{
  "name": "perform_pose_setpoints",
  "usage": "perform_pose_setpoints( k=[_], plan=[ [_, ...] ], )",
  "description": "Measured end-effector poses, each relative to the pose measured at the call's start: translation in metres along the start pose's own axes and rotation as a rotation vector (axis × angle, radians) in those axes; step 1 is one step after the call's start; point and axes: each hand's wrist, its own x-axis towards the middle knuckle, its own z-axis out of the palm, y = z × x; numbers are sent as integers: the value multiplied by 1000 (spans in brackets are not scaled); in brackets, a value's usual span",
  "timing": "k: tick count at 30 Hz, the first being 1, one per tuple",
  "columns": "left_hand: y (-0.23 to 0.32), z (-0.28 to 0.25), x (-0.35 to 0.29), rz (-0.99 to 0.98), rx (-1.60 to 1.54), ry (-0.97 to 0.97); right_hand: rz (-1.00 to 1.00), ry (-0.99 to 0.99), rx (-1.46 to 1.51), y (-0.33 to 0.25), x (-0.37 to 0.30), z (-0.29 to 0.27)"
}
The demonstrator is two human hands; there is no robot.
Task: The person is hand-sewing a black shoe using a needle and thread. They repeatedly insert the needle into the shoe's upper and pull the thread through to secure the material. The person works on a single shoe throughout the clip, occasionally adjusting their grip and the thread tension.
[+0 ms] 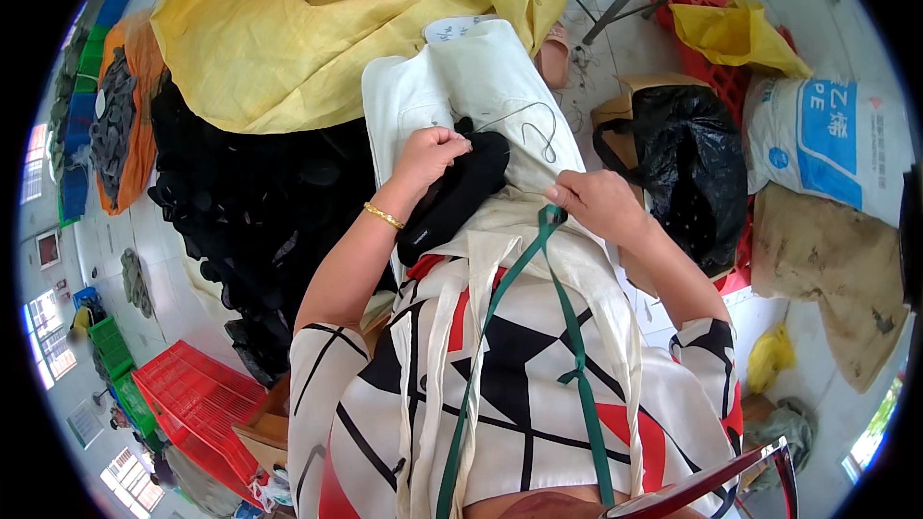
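Observation:
My left hand (431,160) has its thumb and fingers pinched at the edge of a black cloth piece (471,173) on my lap. A small pale bit shows at those fingertips, too small to name. To the right, my right hand (598,204) is closed, thumb against fingers; what it holds is hidden. Just below its fingertips hangs a green ribbon (567,298), looped from my neck and tied at the top. A dark thread (538,125) curls over the white cloth (423,86) covering my lap, between the two hands.
Black pieces (260,221) lie heaped at the left, beside a large yellow sheet (250,48). A black plastic bag (687,168) stands at the right near a white printed sack (817,139). Red crates (197,404) sit at the lower left.

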Motion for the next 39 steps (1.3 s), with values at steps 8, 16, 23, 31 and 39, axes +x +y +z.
perform_pose_setpoints(
  k=[8,16,23,31,39],
  plan=[
    [3,0,-1,-67,-67,-3,-378,282,-47,-17,37,16],
    [1,-2,-2,-105,-110,-7,-176,29,-163,-38,77,23],
    [-2,-1,0,-132,-175,-5,-97,-88,-299,-46,92,25],
    [0,1,-1,-142,-183,17,-79,-98,-330,-47,101,28],
    [0,1,0,-136,-179,21,-99,-103,-350,-47,106,32]
  ],
)
